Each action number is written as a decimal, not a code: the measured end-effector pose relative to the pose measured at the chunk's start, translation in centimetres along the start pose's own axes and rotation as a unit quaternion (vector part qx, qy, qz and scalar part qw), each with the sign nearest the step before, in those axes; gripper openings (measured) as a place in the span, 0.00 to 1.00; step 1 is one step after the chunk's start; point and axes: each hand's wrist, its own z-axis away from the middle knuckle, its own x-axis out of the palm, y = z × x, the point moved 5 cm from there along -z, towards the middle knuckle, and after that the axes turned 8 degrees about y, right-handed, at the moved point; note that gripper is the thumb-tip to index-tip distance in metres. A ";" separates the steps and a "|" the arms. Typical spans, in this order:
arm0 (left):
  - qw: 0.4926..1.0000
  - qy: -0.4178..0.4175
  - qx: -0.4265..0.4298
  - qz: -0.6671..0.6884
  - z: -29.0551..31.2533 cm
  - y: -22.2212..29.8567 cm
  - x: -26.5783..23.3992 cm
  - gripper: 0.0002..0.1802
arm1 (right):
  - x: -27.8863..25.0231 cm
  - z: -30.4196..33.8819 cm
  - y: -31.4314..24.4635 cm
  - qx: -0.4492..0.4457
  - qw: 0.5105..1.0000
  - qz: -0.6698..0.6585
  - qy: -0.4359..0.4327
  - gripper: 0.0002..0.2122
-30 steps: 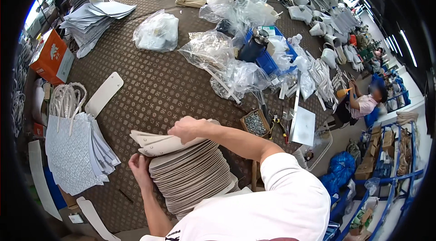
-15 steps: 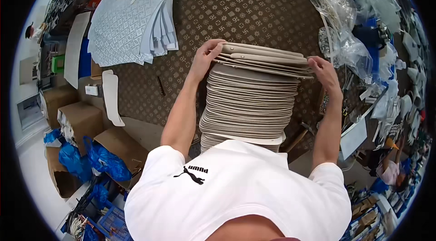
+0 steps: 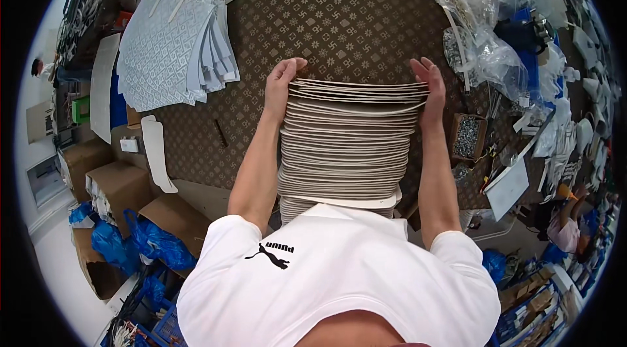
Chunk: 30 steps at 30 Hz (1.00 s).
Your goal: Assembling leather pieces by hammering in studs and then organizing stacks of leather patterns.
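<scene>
A tall stack of thin, flat beige panels point(image 3: 346, 141) rises in front of my chest. Its topmost panels point(image 3: 359, 93) lie fairly even, with a small gap beneath them. At the stack's left end, my left hand point(image 3: 282, 85) rests against the panel ends, its fingers stretched past the far edge and not wrapped round them. My right hand point(image 3: 432, 92) is flat along the opposite end, palm inward and fingers spread. The lower part of the stack is hidden by my shirt.
Patterned white sheets point(image 3: 173, 49) lie fanned on the brown patterned table cover point(image 3: 326, 14) at the far left. Clear plastic bags point(image 3: 477, 33) are heaped at right, near a small box of metal fasteners point(image 3: 467, 136). Cardboard boxes point(image 3: 121, 180) and blue bags point(image 3: 157, 236) stand lower left.
The top panels, uneven and fanned before, now sit straighter on the stack. My right hand has come inward and its fingers have opened; my left hand has loosened from the panels' edge.
</scene>
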 end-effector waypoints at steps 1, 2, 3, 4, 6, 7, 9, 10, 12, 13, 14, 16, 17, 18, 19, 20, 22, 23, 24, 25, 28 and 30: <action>0.998 0.004 -0.018 0.053 0.6 -0.7 -0.1 0.23 | -0.9 -0.2 1.1 0.003 1.000 0.002 0.001 0.27; 0.994 0.008 -0.037 0.107 1.1 -1.5 -0.2 0.23 | -1.8 -0.8 2.4 0.031 0.999 0.025 -0.030 0.28; 0.994 0.007 -0.038 0.105 1.3 -1.4 -0.1 0.23 | -1.7 -1.3 3.0 0.055 0.996 0.045 -0.060 0.29; 0.994 0.001 -0.048 0.097 1.6 -1.5 0.1 0.24 | -1.6 -1.4 3.7 0.080 0.991 0.065 -0.090 0.30; 0.994 0.000 -0.065 0.084 2.1 -1.7 0.2 0.26 | -0.7 -0.4 3.0 0.068 0.990 0.071 -0.104 0.30; 0.994 0.009 -0.062 0.085 1.9 -1.4 0.0 0.26 | 0.7 0.5 1.7 0.054 0.988 0.078 -0.121 0.31; 0.996 0.012 -0.063 0.063 2.1 -0.4 0.5 0.26 | 1.2 2.2 1.1 0.046 0.987 0.088 -0.127 0.31; 0.997 0.010 -0.061 0.054 1.8 0.1 0.8 0.26 | 1.0 2.3 1.0 0.027 0.991 0.085 -0.104 0.31; 0.995 0.010 -0.067 0.071 1.9 0.6 1.0 0.26 | 0.8 2.1 1.0 -0.012 0.995 0.078 -0.066 0.29; 0.994 0.010 -0.070 0.088 1.9 0.8 1.1 0.25 | 0.6 1.9 1.0 -0.011 0.994 0.081 -0.069 0.29; 0.992 0.011 -0.073 0.105 1.8 0.9 1.0 0.25 | 0.3 1.6 1.4 0.042 0.990 0.094 -0.093 0.30; 0.997 0.008 -0.041 0.063 1.4 0.9 0.4 0.24 | 0.4 0.8 1.8 0.139 0.972 0.117 -0.147 0.33; 1.000 0.010 -0.011 0.017 1.4 0.7 -0.3 0.23 | 1.2 1.0 0.8 0.124 0.966 0.143 -0.173 0.33; 0.999 0.014 0.016 -0.030 1.4 0.8 -1.0 0.22 | 1.8 1.6 -0.2 0.110 0.959 0.169 -0.201 0.32; 0.999 0.032 0.023 -0.025 1.6 0.6 -1.6 0.22 | 1.2 1.9 -0.4 0.092 0.949 0.188 -0.234 0.32; 0.992 0.001 0.083 -0.099 1.7 1.1 -1.3 0.19 | 0.9 0.6 -0.7 0.069 0.940 0.205 -0.265 0.33; 0.975 -0.008 0.137 -0.175 2.3 1.7 -0.8 0.16 | 1.2 -5.1 -1.5 0.035 0.936 0.251 -0.245 0.32; 0.970 -0.009 0.128 -0.207 2.2 2.0 -0.3 0.14 | 2.5 -7.0 -2.5 0.004 0.934 0.296 -0.199 0.30; 0.964 -0.009 0.117 -0.240 2.3 2.2 -0.1 0.12 | 5.0 -9.2 -3.2 -0.026 0.913 0.355 -0.199 0.28; 0.963 0.002 0.120 -0.240 2.2 2.6 -0.3 0.12 | 8.8 -11.8 -4.3 -0.060 0.889 0.409 -0.197 0.26; 0.965 -0.010 0.131 -0.227 2.1 2.6 -0.1 0.11 | 20.1 -18.2 -3.3 -0.215 0.782 0.508 -0.291 0.21; 0.963 -0.010 0.156 -0.218 2.2 2.5 -0.2 0.11 | 28.1 -21.3 -1.7 -0.298 0.719 0.543 -0.315 0.22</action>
